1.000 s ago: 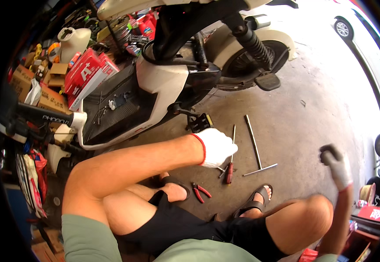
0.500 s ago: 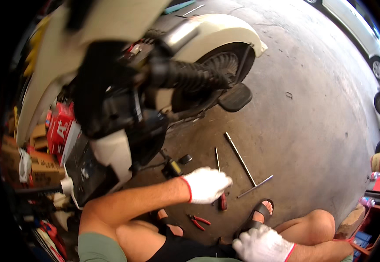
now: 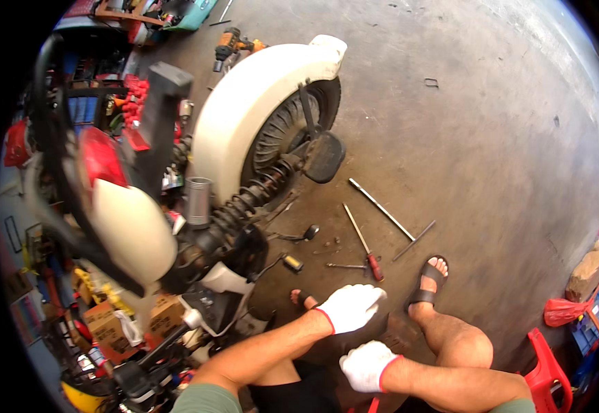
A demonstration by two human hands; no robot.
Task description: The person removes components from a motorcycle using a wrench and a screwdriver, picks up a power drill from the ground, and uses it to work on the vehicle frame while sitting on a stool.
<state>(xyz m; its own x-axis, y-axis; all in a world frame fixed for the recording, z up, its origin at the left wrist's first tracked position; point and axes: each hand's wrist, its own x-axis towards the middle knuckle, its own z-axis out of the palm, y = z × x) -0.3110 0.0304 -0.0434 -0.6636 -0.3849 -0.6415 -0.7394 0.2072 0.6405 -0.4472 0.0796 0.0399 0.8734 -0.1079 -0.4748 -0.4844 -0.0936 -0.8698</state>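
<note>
Both gloved hands nearer together now, left hand [image 3: 352, 307] above right hand [image 3: 368, 365], red-handled screwdriver [image 3: 364, 244] nearby.

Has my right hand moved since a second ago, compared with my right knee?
Yes. The right hand was out beyond the right knee, off to its right; now it sits inside the knee, close under the left hand.

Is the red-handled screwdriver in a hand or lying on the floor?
Lying on the floor. The red-handled screwdriver rests flat on the concrete beside the T-handle wrench, apart from the left hand below it.
</note>
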